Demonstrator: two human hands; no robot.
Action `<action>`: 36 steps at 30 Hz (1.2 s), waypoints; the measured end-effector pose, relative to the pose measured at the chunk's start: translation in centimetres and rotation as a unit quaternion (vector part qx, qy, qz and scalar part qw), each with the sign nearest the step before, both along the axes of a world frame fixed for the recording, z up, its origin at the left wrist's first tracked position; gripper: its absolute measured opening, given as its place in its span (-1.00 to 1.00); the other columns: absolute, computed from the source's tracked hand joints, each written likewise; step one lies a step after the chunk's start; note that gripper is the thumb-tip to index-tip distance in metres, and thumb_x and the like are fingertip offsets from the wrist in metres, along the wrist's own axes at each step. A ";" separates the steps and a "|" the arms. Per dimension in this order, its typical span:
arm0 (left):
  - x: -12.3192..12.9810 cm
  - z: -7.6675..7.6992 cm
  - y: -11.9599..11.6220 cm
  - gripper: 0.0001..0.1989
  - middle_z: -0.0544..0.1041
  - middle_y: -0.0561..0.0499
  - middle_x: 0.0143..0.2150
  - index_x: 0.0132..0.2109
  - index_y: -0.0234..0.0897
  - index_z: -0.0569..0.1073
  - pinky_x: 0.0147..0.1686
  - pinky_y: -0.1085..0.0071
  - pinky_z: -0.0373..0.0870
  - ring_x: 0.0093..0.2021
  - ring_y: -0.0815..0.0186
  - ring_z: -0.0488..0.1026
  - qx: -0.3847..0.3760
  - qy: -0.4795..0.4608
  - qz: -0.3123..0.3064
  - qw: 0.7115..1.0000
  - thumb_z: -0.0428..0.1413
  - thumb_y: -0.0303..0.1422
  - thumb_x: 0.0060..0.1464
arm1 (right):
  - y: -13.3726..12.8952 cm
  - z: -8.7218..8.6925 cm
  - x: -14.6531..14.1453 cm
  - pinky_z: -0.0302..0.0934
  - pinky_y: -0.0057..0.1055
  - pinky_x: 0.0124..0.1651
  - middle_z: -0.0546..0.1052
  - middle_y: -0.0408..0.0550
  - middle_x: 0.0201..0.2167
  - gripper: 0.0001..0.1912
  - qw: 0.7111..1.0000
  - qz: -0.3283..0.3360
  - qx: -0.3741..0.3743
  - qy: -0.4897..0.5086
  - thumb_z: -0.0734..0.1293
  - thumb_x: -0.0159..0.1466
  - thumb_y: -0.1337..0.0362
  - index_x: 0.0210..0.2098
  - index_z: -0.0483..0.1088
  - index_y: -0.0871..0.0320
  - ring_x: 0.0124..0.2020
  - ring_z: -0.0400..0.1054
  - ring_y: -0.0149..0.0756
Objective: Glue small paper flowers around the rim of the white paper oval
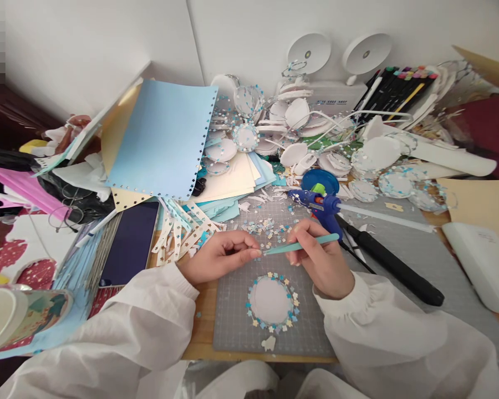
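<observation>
My right hand (318,257) grips a pair of teal tweezers (311,244), their tips pointing left. Those tips meet the fingertips of my left hand (227,254), where thumb and forefinger are pinched together. Something tiny and pale may be between them, too small to name. Just beyond lie loose paper flowers (264,228) in blue, white and cream. Below my hands a white paper disc (271,300) lies flat, ringed by blue and cream flowers. A small white paper cutout (268,343) is under it, towards the table edge.
The grey cutting mat (233,327) bears a blue glue gun (316,204) and a long black tool (399,269). White discs and flower wreaths (246,137) pile up behind. Punched blue paper (166,138), a phone (130,244) and a paper cup (8,318) are at left.
</observation>
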State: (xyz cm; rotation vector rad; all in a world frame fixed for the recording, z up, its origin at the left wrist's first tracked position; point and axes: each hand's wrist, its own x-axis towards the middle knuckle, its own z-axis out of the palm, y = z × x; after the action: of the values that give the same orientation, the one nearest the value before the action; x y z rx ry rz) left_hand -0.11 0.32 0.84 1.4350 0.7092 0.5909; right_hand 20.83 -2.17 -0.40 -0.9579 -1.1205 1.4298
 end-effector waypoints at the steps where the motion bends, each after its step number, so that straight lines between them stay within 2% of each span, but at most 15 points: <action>1: 0.0 0.0 0.0 -0.71 0.14 0.18 -0.61 -0.30 -0.40 0.39 -0.59 0.54 -0.05 -0.59 0.51 0.04 0.000 0.003 0.003 1.000 0.11 -0.19 0.15 | 0.0 0.0 0.0 0.10 -0.54 -0.54 0.36 -0.24 -0.68 -0.73 1.000 -0.005 0.002 -0.002 0.27 0.30 0.12 -0.45 0.32 0.14 -0.63 0.23 -0.51; 11: -0.1 -0.1 0.1 -0.69 0.18 0.16 -0.60 -0.31 -0.39 0.40 -0.56 0.53 0.00 -0.57 0.50 0.08 0.007 0.025 0.004 1.000 0.12 -0.17 0.13 | -0.5 0.1 0.1 0.12 -0.58 -0.57 0.40 -0.26 -0.66 -0.84 0.998 0.012 0.037 -0.058 0.29 0.30 0.16 -0.36 0.34 0.10 -0.64 0.27 -0.53; 24: -0.2 -0.1 0.0 -0.70 0.19 0.16 -0.59 -0.31 -0.40 0.40 -0.56 0.54 0.02 -0.57 0.50 0.08 0.015 0.028 0.004 0.999 0.11 -0.18 0.13 | -0.4 -0.2 0.1 0.10 -0.54 -0.55 0.38 -0.24 -0.66 -0.80 0.998 0.016 0.042 -0.037 0.28 0.30 0.15 -0.39 0.35 0.12 -0.63 0.25 -0.51; 30: -0.2 -0.1 0.0 -0.73 0.19 0.16 -0.59 -0.32 -0.39 0.40 -0.56 0.54 0.03 -0.56 0.49 0.09 0.022 0.031 0.001 0.999 0.11 -0.21 0.13 | -0.4 -0.1 0.2 0.10 -0.51 -0.54 0.38 -0.22 -0.66 -0.76 0.998 -0.004 0.044 -0.046 0.26 0.31 0.15 -0.43 0.35 0.12 -0.62 0.22 -0.48; 36: -0.2 0.0 0.0 -0.69 0.19 0.15 -0.59 -0.32 -0.40 0.41 -0.56 0.54 0.03 -0.56 0.49 0.09 0.031 0.039 -0.003 0.999 0.10 -0.17 0.14 | -0.4 -0.1 0.2 0.10 -0.52 -0.55 0.38 -0.23 -0.66 -0.77 0.998 0.026 0.042 -0.049 0.26 0.31 0.16 -0.42 0.35 0.12 -0.63 0.23 -0.48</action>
State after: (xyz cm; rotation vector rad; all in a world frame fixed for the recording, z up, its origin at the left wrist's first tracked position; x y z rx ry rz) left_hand -0.30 0.35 0.83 1.5247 0.7525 0.5595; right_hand 21.07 -2.52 -0.49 -0.9541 -1.2751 1.3786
